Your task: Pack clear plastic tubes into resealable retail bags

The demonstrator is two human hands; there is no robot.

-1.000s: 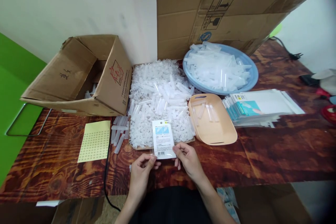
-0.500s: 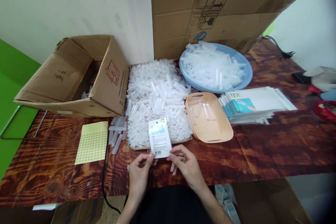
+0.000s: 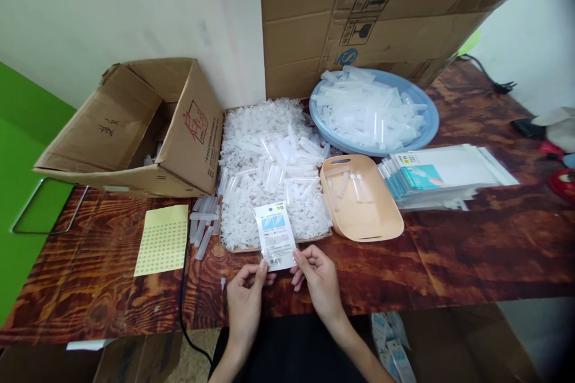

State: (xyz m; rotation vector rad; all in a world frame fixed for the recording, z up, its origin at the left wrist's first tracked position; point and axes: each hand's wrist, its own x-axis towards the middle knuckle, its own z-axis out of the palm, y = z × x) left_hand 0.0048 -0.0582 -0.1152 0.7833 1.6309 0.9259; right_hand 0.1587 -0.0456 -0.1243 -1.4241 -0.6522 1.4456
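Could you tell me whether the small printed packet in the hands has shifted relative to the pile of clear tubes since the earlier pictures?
No. The packet still stands upright at the near edge of the tube pile, pinched at its bottom by the left hand and right hand.

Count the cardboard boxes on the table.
2. An open cardboard box lies tipped on its side at the back left; a large cardboard box stands against the wall behind the blue basin. Others may be out of view.

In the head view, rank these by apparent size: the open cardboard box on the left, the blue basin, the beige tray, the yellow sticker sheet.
1. open cardboard box
2. blue basin
3. beige tray
4. yellow sticker sheet

The tray lies nearer the camera than the basin, so that gap may be understated.
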